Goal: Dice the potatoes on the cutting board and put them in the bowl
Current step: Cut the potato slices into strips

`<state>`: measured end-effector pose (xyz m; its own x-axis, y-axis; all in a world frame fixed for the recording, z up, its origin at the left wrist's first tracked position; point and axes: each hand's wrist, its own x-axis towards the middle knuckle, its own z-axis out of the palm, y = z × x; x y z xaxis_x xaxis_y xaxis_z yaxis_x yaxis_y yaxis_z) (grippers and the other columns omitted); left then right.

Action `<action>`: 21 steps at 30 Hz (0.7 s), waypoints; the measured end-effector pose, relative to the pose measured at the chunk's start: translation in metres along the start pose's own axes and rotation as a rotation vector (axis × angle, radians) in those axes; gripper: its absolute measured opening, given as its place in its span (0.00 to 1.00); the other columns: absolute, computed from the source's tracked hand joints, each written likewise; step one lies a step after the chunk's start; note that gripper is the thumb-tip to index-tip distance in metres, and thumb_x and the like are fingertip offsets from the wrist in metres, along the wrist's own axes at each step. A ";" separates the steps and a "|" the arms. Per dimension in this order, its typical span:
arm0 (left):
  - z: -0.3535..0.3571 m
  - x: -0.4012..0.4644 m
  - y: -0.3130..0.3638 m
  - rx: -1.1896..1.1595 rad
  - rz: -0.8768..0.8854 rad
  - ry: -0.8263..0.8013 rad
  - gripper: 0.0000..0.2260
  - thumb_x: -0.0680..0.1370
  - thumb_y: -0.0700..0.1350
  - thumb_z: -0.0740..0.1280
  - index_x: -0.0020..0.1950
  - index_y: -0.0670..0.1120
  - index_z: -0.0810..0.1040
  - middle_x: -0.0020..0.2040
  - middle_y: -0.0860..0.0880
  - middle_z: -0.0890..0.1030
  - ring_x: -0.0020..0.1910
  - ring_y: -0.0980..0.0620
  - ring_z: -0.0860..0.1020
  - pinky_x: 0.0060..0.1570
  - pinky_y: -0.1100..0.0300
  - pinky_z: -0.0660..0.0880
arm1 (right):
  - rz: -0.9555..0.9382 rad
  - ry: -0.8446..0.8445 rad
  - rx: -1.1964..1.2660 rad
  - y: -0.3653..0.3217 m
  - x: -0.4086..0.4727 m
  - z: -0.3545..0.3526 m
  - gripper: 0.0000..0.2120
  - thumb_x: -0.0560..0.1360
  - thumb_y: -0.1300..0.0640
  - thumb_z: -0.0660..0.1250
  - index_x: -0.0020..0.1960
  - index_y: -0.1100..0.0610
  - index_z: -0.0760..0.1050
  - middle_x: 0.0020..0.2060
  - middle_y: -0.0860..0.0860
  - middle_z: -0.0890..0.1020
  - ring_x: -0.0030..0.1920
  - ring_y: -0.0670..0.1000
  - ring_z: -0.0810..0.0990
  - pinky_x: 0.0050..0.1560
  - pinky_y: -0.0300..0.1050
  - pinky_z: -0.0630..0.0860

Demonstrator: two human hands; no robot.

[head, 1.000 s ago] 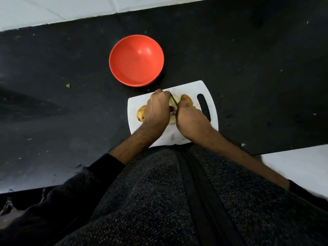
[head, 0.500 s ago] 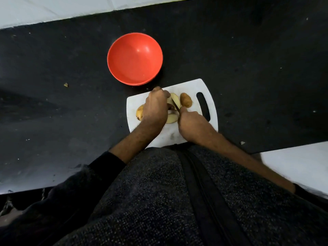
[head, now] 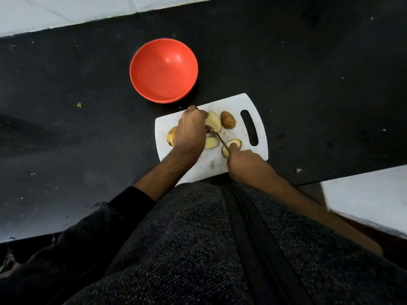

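A white cutting board (head: 256, 111) lies on the black counter. On it sit a whole small potato (head: 228, 119), another potato (head: 171, 136) partly hidden under my left hand (head: 190, 133), and pale slices (head: 214, 122) (head: 211, 143) (head: 233, 143). My left hand covers and holds a potato piece; its fingers curl down over it. My right hand (head: 244, 162) grips a knife (head: 221, 140), whose thin blade points up-left toward my left fingertips. An empty red bowl (head: 163, 70) stands beyond the board to the left.
The black counter (head: 308, 84) spreads all around. A small peel scrap (head: 79, 104) lies at the left and a pale crumb (head: 298, 170) at the right. White tiles (head: 55, 12) run along the far edge. My dark jacket (head: 198, 249) fills the foreground.
My right hand has drawn the knife back toward me and to the right. Slices have fallen apart on the board, one now lying by my right thumb. My left hand stays put.
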<state>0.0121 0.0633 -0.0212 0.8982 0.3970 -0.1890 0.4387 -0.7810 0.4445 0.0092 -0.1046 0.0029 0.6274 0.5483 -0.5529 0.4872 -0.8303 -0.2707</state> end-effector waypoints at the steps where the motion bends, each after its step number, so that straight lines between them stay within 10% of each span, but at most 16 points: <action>1: 0.000 0.000 -0.001 -0.013 -0.002 -0.017 0.11 0.74 0.35 0.73 0.36 0.45 0.75 0.34 0.53 0.69 0.29 0.60 0.67 0.29 0.64 0.63 | -0.006 0.003 -0.019 0.000 -0.002 -0.002 0.17 0.79 0.61 0.56 0.66 0.65 0.62 0.51 0.63 0.79 0.49 0.64 0.79 0.40 0.50 0.65; 8: 0.001 0.002 -0.012 -0.130 -0.036 -0.051 0.06 0.71 0.37 0.75 0.37 0.43 0.80 0.34 0.48 0.82 0.34 0.52 0.80 0.36 0.54 0.78 | -0.031 0.199 0.119 -0.015 0.004 -0.030 0.14 0.83 0.56 0.53 0.66 0.60 0.63 0.44 0.59 0.78 0.45 0.63 0.80 0.39 0.50 0.66; 14: -0.004 0.000 -0.011 -0.107 -0.056 -0.033 0.08 0.74 0.33 0.67 0.38 0.43 0.81 0.33 0.51 0.77 0.31 0.57 0.75 0.27 0.68 0.62 | -0.016 0.169 0.122 -0.032 0.027 -0.029 0.11 0.82 0.60 0.53 0.62 0.61 0.66 0.48 0.59 0.80 0.40 0.57 0.75 0.39 0.49 0.66; 21: -0.001 0.006 -0.009 -0.061 -0.103 -0.045 0.08 0.75 0.34 0.66 0.41 0.43 0.83 0.35 0.52 0.75 0.32 0.56 0.73 0.27 0.63 0.62 | 0.023 0.126 0.123 -0.037 0.028 -0.029 0.12 0.81 0.60 0.54 0.64 0.60 0.65 0.49 0.59 0.80 0.41 0.57 0.75 0.39 0.50 0.67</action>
<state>0.0133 0.0735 -0.0251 0.8496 0.4502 -0.2748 0.5271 -0.7059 0.4732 0.0264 -0.0558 0.0206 0.7126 0.5304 -0.4593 0.3981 -0.8447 -0.3578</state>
